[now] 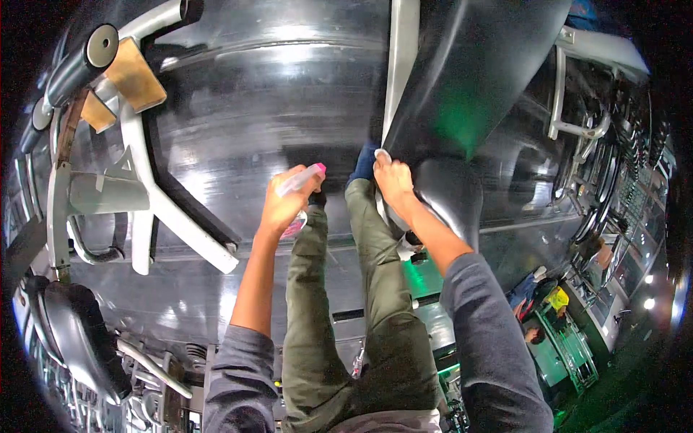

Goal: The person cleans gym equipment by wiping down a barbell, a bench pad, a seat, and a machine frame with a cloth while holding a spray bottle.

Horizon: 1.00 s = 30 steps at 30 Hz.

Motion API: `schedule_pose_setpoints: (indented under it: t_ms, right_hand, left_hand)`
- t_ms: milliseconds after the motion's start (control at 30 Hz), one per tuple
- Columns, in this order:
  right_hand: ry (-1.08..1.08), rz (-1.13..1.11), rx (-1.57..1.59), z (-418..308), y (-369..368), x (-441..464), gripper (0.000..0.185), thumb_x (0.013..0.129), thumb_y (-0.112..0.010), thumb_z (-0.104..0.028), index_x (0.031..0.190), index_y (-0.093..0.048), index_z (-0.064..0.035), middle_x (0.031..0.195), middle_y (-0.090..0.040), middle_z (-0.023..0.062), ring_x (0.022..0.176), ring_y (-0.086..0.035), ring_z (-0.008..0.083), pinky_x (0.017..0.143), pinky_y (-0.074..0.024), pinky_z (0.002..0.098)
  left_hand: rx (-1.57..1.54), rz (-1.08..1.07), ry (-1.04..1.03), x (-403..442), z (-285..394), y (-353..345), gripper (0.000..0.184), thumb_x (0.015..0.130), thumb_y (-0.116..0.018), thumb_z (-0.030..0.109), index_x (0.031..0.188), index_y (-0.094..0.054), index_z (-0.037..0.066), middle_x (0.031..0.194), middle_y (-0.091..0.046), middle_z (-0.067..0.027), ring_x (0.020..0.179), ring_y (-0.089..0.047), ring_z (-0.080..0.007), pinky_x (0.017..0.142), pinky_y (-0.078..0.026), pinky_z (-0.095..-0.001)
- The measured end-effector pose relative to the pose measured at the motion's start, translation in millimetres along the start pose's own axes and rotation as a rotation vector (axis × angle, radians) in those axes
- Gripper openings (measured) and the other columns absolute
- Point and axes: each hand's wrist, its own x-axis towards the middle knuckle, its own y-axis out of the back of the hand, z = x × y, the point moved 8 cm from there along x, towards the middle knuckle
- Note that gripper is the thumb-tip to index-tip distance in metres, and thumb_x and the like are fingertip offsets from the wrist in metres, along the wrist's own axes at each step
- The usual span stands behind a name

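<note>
In the head view, my left hand [283, 206] is wrapped round a spray bottle [302, 179] with a whitish translucent head and a pink nozzle tip. Part of the bottle's body shows below the hand. My right hand [394, 180] is closed on a white cloth [382, 154], mostly hidden under the fingers. That hand is beside the lower edge of a long black padded bench [476, 79]. A smaller black pad [451, 195] lies just right of the right hand.
Pale metal machine frames [133, 166] with padded rollers stand at the left. A black seat [79, 332] is at the lower left. More gym equipment lines the right side. Another person [533, 334] is at the lower right. My legs are below the hands, on the dark floor [253, 115].
</note>
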Motion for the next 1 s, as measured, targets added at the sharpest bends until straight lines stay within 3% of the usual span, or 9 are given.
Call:
schedule_pose_setpoints:
  t_ms: [67,200,467,600,700,733,800,900,1000]
  right_hand:
    - [0.057,-0.086,-0.022,7.0,27.3,12.3,0.018,0.082,-0.065,-0.01,0.098,-0.072,-0.0104,0.112,-0.064,0.0073,0.081,-0.071,0.0177,0.063,-0.0583,0.0303]
    - [-0.095,0.389,0.099,60.4,95.9,31.5,0.012,0.082,-0.065,-0.011,0.093,-0.071,-0.0119,0.109,-0.065,0.0076,0.076,-0.073,0.0189,0.059,-0.0566,0.0312]
    - [-0.21,0.144,0.363,-21.7,-23.5,-25.1,0.014,0.078,-0.067,-0.009,0.09,-0.074,-0.0109,0.109,-0.065,0.0061,0.076,-0.071,0.025,0.067,-0.0561,0.0357]
    - [-0.425,0.242,0.872,-29.7,-44.3,-69.5,0.03,0.085,-0.062,-0.006,0.114,-0.069,-0.0101,0.126,-0.059,0.0124,0.103,-0.065,0.034,0.086,-0.052,0.0411]
    - [-0.526,0.645,1.419,-1.9,-17.0,-74.6,0.041,0.083,-0.063,0.002,0.122,-0.063,-0.0083,0.124,-0.059,0.0146,0.113,-0.06,0.0368,0.095,-0.0495,0.0416]
    - [-0.544,0.754,1.375,5.7,-3.6,-73.5,0.037,0.084,-0.07,-0.006,0.12,-0.067,-0.0128,0.124,-0.062,0.0075,0.111,-0.063,0.0338,0.091,-0.0525,0.0393]
    - [-0.554,0.862,1.269,18.1,20.3,-67.8,0.037,0.084,-0.07,-0.008,0.121,-0.067,-0.0152,0.126,-0.061,0.0072,0.109,-0.063,0.0338,0.089,-0.0536,0.0401]
    - [-0.732,0.582,1.263,14.5,5.2,-63.1,0.042,0.087,-0.068,-0.013,0.127,-0.063,-0.0242,0.126,-0.057,0.0102,0.105,-0.064,0.0367,0.08,-0.0549,0.0477]
    - [-0.829,0.542,1.234,-18.8,-57.2,-72.2,0.041,0.086,-0.068,-0.014,0.126,-0.064,-0.0234,0.123,-0.055,0.0128,0.103,-0.063,0.0371,0.081,-0.0537,0.0473]
  left_hand:
    - [-0.049,0.007,-0.038,-1.6,-7.3,4.4,0.023,0.093,-0.064,0.025,0.09,-0.068,0.002,0.078,-0.068,-0.005,0.051,-0.055,-0.0096,0.049,-0.045,-0.0252]
    - [-0.046,0.027,-0.013,-10.0,-21.6,1.3,0.025,0.094,-0.063,0.026,0.086,-0.066,0.002,0.077,-0.068,-0.0045,0.05,-0.055,-0.0091,0.049,-0.043,-0.0249]
    - [0.008,-0.008,0.114,-20.1,-54.1,-42.7,0.029,0.094,-0.065,0.029,0.083,-0.066,0.001,0.075,-0.066,-0.0045,0.051,-0.055,-0.0107,0.051,-0.044,-0.0263]
    - [0.011,-0.057,0.039,-21.5,-48.0,-59.3,0.029,0.093,-0.066,0.03,0.082,-0.066,0.002,0.075,-0.067,-0.0046,0.053,-0.056,-0.0113,0.052,-0.044,-0.0269]
    - [0.108,-0.031,0.099,-24.1,-45.0,-64.6,0.03,0.093,-0.065,0.031,0.083,-0.066,0.003,0.077,-0.068,-0.005,0.053,-0.057,-0.0112,0.052,-0.044,-0.0267]
    - [0.116,-0.038,0.094,-22.7,-46.1,-67.4,0.03,0.093,-0.065,0.031,0.083,-0.066,0.003,0.077,-0.068,-0.005,0.053,-0.057,-0.0112,0.052,-0.044,-0.0267]
    - [0.111,-0.07,0.03,-21.1,-47.7,-73.7,0.03,0.093,-0.065,0.032,0.084,-0.066,0.003,0.077,-0.068,-0.0051,0.053,-0.056,-0.0111,0.051,-0.044,-0.0268]
    - [0.114,-0.081,0.058,-22.1,-50.3,-83.7,0.023,0.092,-0.063,0.024,0.082,-0.066,0.003,0.076,-0.067,-0.0022,0.054,-0.055,-0.0092,0.051,-0.044,-0.0257]
    - [0.063,-0.093,0.09,-23.8,-68.8,-85.6,0.022,0.091,-0.063,0.024,0.083,-0.067,0.003,0.076,-0.067,-0.0027,0.054,-0.055,-0.0097,0.052,-0.045,-0.0263]
